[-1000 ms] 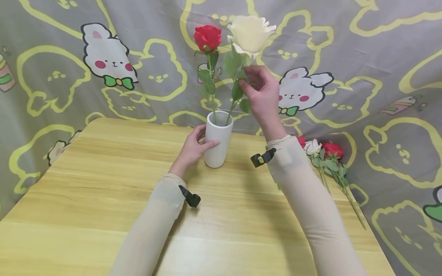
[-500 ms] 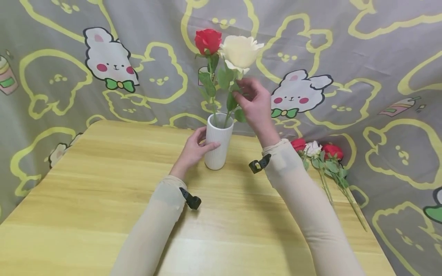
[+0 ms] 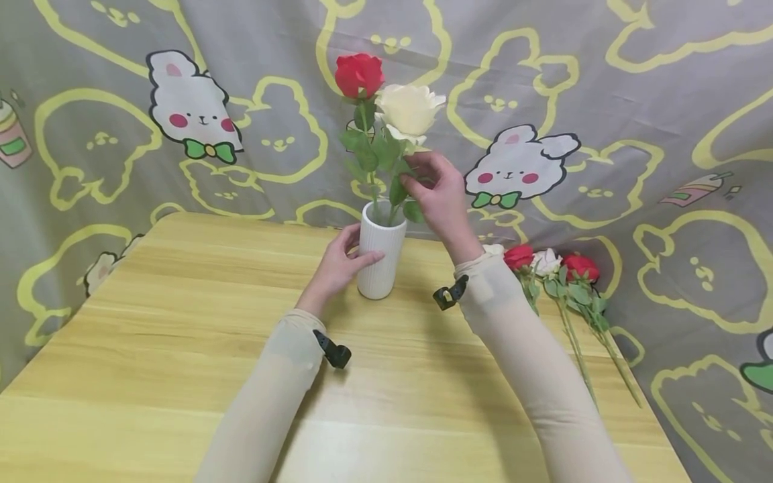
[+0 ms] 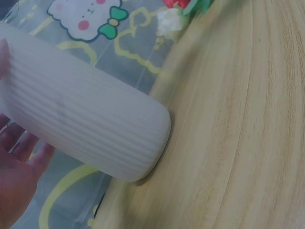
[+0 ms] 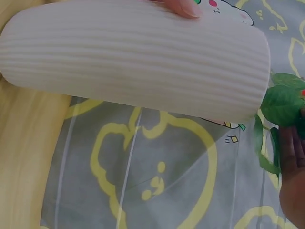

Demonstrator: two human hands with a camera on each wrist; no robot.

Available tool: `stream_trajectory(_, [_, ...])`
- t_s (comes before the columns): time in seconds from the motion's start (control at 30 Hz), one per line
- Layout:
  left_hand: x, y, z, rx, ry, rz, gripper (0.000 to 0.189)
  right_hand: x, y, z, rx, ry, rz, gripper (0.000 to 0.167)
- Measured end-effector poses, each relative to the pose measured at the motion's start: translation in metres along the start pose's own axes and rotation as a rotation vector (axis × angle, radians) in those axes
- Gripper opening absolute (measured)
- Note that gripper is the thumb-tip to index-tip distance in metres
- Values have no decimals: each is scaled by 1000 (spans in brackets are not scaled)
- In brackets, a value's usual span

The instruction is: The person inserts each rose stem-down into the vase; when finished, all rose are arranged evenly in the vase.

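Observation:
A white ribbed vase (image 3: 383,258) stands upright near the table's far edge. My left hand (image 3: 339,263) grips it from the left, thumb across its front and fingers round behind. In the left wrist view, the base of the vase (image 4: 109,109) sits on the wood. My right hand (image 3: 439,194) pinches the leafy stem of a cream rose (image 3: 410,111), just below the bloom. The lower end of that stem is inside the vase, hidden by its wall. Beside it a red rose (image 3: 359,75) stands in the vase. The right wrist view shows green leaves (image 5: 283,106) at the fingers.
Several more roses lie at the table's right edge, among them a red rose (image 3: 580,266) and a white rose (image 3: 546,261), stems toward me. A grey patterned curtain (image 3: 278,40) hangs close behind the wooden table (image 3: 181,322).
My right hand has moved down and a little left, lowering the cream rose deeper into the vase, so its bloom now sits below the red one. My left hand keeps its hold on the vase.

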State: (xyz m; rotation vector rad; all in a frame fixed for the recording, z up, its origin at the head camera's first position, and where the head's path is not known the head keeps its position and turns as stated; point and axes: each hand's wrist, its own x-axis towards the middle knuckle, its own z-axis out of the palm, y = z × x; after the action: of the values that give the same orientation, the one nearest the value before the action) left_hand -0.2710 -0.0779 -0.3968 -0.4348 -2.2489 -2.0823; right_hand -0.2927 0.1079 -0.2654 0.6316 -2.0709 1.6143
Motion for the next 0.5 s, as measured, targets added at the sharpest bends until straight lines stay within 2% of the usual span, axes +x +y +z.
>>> stream_trajectory(0.5, [-1, 1, 1, 5, 3, 1, 69, -4, 10, -1, -69, -73, 37, 24])
